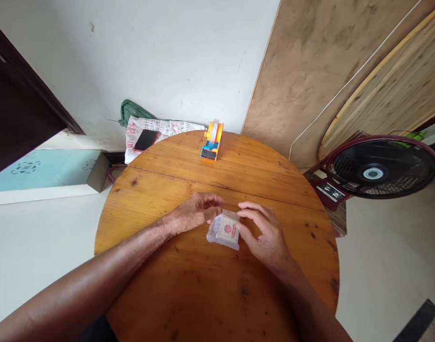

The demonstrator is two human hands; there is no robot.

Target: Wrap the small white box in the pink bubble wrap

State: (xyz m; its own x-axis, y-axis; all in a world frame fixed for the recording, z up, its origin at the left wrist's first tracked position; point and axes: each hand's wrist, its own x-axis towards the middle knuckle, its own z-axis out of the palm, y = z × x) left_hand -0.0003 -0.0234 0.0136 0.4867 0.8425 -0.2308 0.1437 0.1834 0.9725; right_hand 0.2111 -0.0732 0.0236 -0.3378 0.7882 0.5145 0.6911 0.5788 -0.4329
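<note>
while the two hands work close together over the middle of the round wooden counter point(189, 285), a small box in clear bubble wrap point(227, 230) sits between them, a red round mark and red lettering showing through on its face. the left hand point(196, 209) comes in from the left, its thumb and fingers bent nearly together at the box's upper left corner; whether they pinch the wrap or only touch it, i cannot tell. the right hand point(269, 235) is at the box's right side, its fingers curved and spread well apart from the thumb, the thumb tip at the box's right edge and the fingertips by its upper right corner, not closed round anything.

near the far edge of the counter stands an orange and blue tape dispenser point(212, 140), well apart from the hands. beyond the far left edge, a black phone point(145, 140) with a red border lies on a white printed sack point(178, 127), with a green plastic bag point(135, 111) behind it. a pale blue box point(57, 166) is farther left on the floor, and a dark red electric fan point(373, 173) stands at the right.
</note>
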